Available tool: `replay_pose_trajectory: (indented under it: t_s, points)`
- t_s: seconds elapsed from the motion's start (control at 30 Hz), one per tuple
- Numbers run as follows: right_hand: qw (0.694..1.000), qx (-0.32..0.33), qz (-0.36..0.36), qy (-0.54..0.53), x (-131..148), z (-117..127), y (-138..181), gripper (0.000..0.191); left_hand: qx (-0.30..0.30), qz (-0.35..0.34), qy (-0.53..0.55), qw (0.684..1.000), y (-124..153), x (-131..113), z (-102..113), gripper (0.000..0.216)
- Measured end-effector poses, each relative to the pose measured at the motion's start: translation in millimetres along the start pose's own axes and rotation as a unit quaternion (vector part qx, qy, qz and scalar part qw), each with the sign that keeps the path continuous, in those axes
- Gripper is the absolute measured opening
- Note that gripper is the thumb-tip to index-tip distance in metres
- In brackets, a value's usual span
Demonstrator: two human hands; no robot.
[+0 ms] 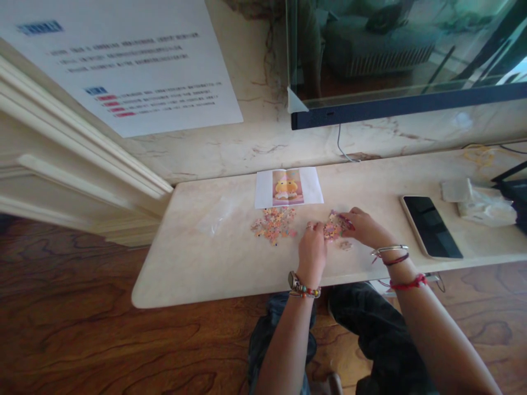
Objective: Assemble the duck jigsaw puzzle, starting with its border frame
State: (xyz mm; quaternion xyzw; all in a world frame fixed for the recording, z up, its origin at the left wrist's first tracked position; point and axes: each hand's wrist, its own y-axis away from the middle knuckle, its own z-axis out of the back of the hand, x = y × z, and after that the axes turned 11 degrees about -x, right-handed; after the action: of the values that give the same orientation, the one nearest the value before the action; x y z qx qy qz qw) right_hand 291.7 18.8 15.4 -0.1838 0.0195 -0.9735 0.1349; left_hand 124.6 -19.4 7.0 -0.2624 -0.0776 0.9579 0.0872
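Note:
Small pinkish-orange jigsaw puzzle pieces lie in two heaps on a pale table. My left hand, its fingers curled and closed, is at the left edge of the right heap; what its fingertips hold is hidden. From the other side my right hand reaches in, fingers and thumb closed on puzzle pieces at the heap's right edge. A few loose pieces lie just below it. The wider left heap spreads out untouched by either hand. Behind it is a white sheet with a printed picture of a yellow cartoon figure.
On the right of the table lie a dark-screened phone or tablet and a white plastic packet. Clear plastic film lies at left. A large screen hangs above, beside a printed notice.

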Motion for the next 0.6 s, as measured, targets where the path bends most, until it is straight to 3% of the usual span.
replay_pose_trajectory:
  t_s: [0.33, 0.47, 0.6]
  points:
    - [0.999, 0.002, 0.037, -0.02, 4.5, -0.9, -16.2, 0.03, -0.019, 0.008, -0.005, 1.0, -3.2, 11.3, 8.7, 0.024]
    - [0.999, -0.02, 0.046, -0.018, -1.1, -2.6, -27.3, 0.032, -0.033, 0.006, -0.023, 0.999, 5.2, -1.3, 11.1, 0.036]
    - [0.996, 0.005, 0.088, -0.03, 2.4, -6.9, -37.6, 0.032, -0.048, 0.001, -0.045, 0.998, 17.4, -23.4, 0.8, 0.042]
